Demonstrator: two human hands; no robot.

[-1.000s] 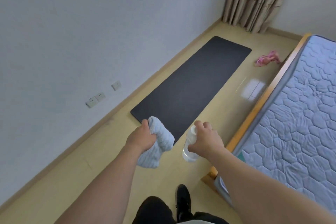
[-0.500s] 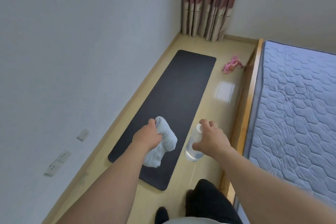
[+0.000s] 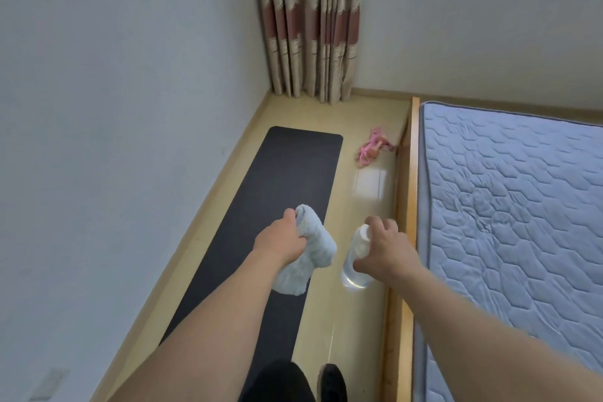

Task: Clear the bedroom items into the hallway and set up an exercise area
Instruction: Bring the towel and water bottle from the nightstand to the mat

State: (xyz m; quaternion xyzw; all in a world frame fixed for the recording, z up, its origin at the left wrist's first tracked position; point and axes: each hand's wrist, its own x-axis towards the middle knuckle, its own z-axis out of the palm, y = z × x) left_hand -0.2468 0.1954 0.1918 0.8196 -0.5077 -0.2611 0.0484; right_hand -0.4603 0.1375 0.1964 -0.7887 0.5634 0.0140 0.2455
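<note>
A black exercise mat (image 3: 280, 192) lies unrolled on the wooden floor along the left wall, reaching toward the curtain. My left hand (image 3: 279, 240) grips a rolled pale blue towel (image 3: 313, 251) above the mat's right side. My right hand (image 3: 386, 251) holds a clear plastic bottle (image 3: 354, 259) with a white cap by its upper part, over the bare floor strip between mat and bed.
A bed with a blue quilted mattress (image 3: 509, 225) and wooden frame (image 3: 413, 173) fills the right. A pink object (image 3: 372, 147) lies on the floor near the bed's far corner. A striped curtain (image 3: 313, 23) hangs in the corner. My dark shoe (image 3: 332, 383) shows at the bottom.
I have walked forward and turned, so the mat now runs straight ahead under me. Both hands keep the same hold on towel and bottle.
</note>
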